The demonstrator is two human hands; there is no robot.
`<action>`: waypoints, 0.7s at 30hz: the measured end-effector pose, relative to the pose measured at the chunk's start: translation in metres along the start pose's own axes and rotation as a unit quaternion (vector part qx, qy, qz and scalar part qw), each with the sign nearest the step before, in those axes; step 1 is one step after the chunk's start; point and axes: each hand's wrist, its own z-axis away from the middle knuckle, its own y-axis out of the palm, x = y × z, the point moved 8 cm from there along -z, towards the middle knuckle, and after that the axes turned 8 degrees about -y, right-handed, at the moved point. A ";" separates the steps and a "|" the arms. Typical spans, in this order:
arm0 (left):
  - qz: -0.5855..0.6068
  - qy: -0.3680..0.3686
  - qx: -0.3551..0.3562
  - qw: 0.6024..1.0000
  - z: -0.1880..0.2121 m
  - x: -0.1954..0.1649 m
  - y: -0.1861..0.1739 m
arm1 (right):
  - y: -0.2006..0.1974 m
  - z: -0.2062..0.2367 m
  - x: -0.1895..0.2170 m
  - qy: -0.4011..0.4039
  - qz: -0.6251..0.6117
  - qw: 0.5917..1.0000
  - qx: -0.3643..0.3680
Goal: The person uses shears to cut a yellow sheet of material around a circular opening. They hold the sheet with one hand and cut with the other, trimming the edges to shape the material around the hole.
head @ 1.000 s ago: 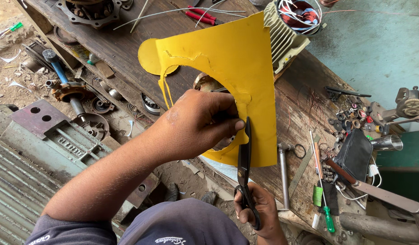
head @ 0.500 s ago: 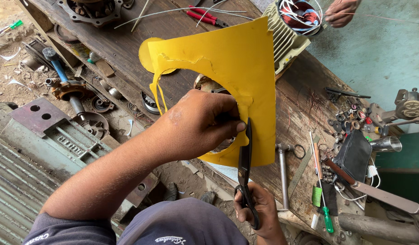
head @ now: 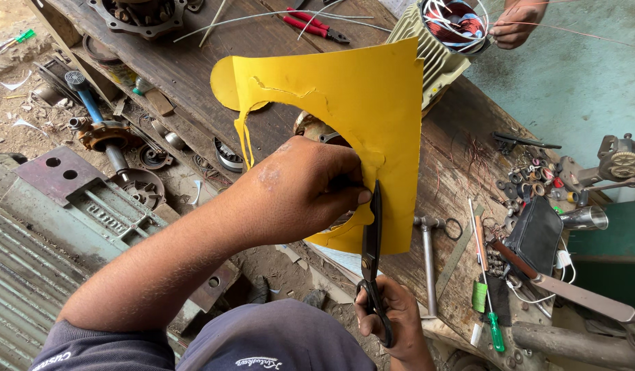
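Yellow sheet [head: 372, 103], held above the wooden surface [head: 194, 75], with a curved notch cut into its left edge and a thin strip hanging from that edge. The left hand [head: 297, 189] pinches the sheet at the notch, thumb pressed onto the sheet beside the blades. Scissors [head: 372, 254] enter the sheet from its lower edge, blades pointing up into it just right of the thumb. The right hand [head: 393, 319], below the sheet, is closed around the scissor handles, fingers through the loops. Behind the sheet's upper right corner stands a ribbed motor housing [head: 438, 55] with copper windings inside; another person's hand [head: 513, 24] touches wires at its rim. Red pliers [head: 314, 24] lie on the surface above the sheet. Right of the sheet lie a metal rod [head: 427, 264], a green screwdriver [head: 488, 302] and a heap of small washers and nuts [head: 537, 182]. Left of the sheet, beyond the surface edge, machine parts lie on the dirt floor [head: 15, 103].
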 end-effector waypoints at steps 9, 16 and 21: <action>-0.019 0.026 0.022 0.999 0.000 -0.005 0.004 | -0.002 0.000 0.004 -0.017 0.039 0.999 0.008; -0.021 0.013 0.026 0.999 0.001 -0.004 0.006 | -0.002 0.000 0.005 -0.034 0.056 0.998 0.015; -0.017 0.010 0.034 0.999 0.000 -0.004 0.007 | 0.000 0.002 0.004 -0.020 0.023 1.000 -0.003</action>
